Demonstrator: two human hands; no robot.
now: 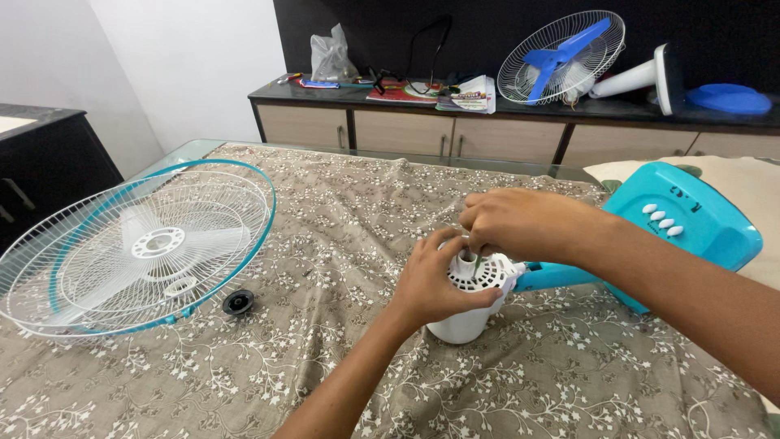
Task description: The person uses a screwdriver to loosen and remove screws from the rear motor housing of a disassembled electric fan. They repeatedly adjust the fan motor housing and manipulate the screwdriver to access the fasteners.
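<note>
A white fan motor housing (467, 321) stands on end on the patterned tablecloth, joined to a turquoise fan stand (686, 223) with white buttons. My left hand (435, 280) wraps around the housing's side and steadies it. Just above, my right hand (520, 223) pinches something small at the shaft on the housing's top; the item in its fingers is hidden.
Two white fan grilles with a turquoise rim (134, 248) lie stacked at the left, over a white blade. A small black round cap (238, 302) sits beside them. On the far sideboard (455, 130) lie another fan with blue blades (561, 57), a plastic bag and papers.
</note>
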